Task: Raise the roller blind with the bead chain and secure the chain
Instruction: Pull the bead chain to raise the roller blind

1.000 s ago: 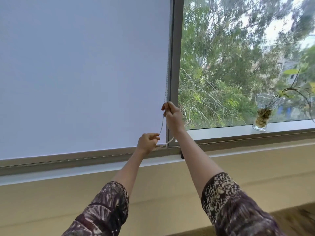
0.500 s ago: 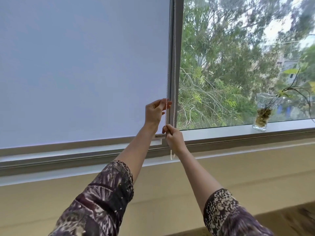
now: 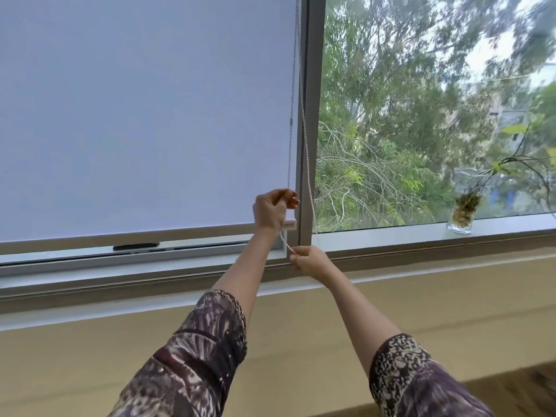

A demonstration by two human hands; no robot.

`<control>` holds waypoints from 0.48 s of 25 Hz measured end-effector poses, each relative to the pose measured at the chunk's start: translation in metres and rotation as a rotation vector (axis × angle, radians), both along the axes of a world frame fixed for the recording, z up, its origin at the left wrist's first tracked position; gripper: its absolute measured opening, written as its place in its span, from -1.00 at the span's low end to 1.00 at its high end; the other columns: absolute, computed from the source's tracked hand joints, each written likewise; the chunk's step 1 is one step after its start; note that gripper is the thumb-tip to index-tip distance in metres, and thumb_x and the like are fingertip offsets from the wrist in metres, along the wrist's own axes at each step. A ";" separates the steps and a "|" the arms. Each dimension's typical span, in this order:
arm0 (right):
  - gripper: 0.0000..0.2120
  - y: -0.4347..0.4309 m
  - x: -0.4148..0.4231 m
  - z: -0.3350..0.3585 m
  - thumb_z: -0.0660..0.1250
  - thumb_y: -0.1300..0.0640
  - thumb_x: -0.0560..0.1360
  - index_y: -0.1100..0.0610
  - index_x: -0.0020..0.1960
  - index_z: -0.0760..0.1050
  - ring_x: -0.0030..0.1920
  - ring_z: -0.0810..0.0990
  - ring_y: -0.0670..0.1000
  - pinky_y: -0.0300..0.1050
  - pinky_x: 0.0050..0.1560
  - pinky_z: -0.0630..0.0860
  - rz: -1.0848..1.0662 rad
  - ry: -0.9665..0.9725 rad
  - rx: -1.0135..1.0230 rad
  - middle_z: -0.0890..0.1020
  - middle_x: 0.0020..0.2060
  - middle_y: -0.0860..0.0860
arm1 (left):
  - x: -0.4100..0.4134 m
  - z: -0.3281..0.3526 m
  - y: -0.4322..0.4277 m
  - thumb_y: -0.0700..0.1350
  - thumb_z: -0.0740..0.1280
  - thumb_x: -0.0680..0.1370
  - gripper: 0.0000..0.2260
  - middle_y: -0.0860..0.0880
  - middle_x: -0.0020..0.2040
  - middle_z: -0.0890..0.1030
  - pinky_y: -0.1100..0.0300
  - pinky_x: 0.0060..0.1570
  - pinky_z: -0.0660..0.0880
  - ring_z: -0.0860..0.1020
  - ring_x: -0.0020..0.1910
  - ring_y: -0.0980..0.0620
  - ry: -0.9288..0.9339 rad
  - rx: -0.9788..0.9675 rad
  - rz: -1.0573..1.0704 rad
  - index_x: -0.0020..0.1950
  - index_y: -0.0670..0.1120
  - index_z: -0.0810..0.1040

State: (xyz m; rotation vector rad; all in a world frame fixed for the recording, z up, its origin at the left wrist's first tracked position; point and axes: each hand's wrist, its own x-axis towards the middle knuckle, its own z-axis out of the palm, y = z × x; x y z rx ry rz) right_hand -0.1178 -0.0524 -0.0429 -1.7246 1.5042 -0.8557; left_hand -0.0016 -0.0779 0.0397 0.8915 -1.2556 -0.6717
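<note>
A wide window takes up most of the view, its grey frame post point(image 3: 311, 115) rising at twelve o'clock and splitting it in two. From nine to twelve o'clock the pale roller blind point(image 3: 144, 109) covers the left pane, its bottom bar point(image 3: 126, 237) lifted a little off the sill so that a strip of the lower frame and a dark handle point(image 3: 136, 245) show beneath. From one to three o'clock the bare pane looks onto green trees. Below runs a long grey sill point(image 3: 391, 234), and under it a beige wall point(image 3: 90, 356). At three o'clock a clear glass jar point(image 3: 463, 203) holding a rooted plant cutting stands on the sill. The bead chain point(image 3: 307, 164) hangs along the blind's right edge beside the post. The left hand point(image 3: 272, 210), near centre, is pinched shut on one strand of it at the blind's lower right corner; the right hand point(image 3: 311, 261), just below toward five o'clock, pinches the chain too, and a short run of beads stretches between them. Both forearms wear patterned sleeves.
</note>
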 end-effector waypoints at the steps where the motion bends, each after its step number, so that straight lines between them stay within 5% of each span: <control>1: -0.67 -0.001 -0.002 0.012 0.20 0.20 0.49 0.13 0.22 0.54 -0.04 0.59 0.03 -0.02 0.08 0.55 -0.023 -0.026 -0.024 0.64 -0.01 0.05 | 0.005 -0.005 -0.001 -0.26 0.34 0.53 -0.89 -0.15 -0.28 0.67 0.17 -0.23 0.62 0.61 -0.41 0.09 -0.005 0.010 0.011 -0.10 -0.25 0.66; 6: -0.70 0.001 0.011 0.119 0.15 0.15 0.60 0.32 0.20 0.48 0.01 0.59 0.08 -0.02 0.06 0.52 -0.039 -0.463 -0.222 0.62 0.10 0.22 | 0.023 -0.028 0.013 -0.34 0.31 0.53 -0.80 0.10 -0.46 0.65 0.36 -0.35 0.55 0.61 -0.45 0.23 -0.014 0.056 -0.015 -0.22 -0.14 0.63; 9: -0.67 0.008 0.035 0.183 0.14 0.10 0.61 0.30 0.24 0.44 0.10 0.59 0.12 0.04 0.15 0.50 0.029 -0.596 -0.325 0.60 0.14 0.21 | 0.028 -0.043 0.027 -0.31 0.32 0.53 -0.87 -0.01 -0.35 0.67 0.37 -0.33 0.57 0.60 -0.44 0.25 -0.043 0.073 0.040 -0.13 -0.20 0.67; 12: -0.71 0.023 0.060 0.220 0.10 0.12 0.62 0.26 0.22 0.44 -0.15 0.59 0.03 -0.06 -0.10 0.53 0.059 -0.670 -0.402 0.63 -0.05 0.15 | 0.033 -0.048 0.044 -0.26 0.36 0.52 -0.90 -0.05 -0.30 0.67 0.35 -0.30 0.59 0.62 -0.42 0.24 -0.076 0.089 0.055 -0.09 -0.21 0.68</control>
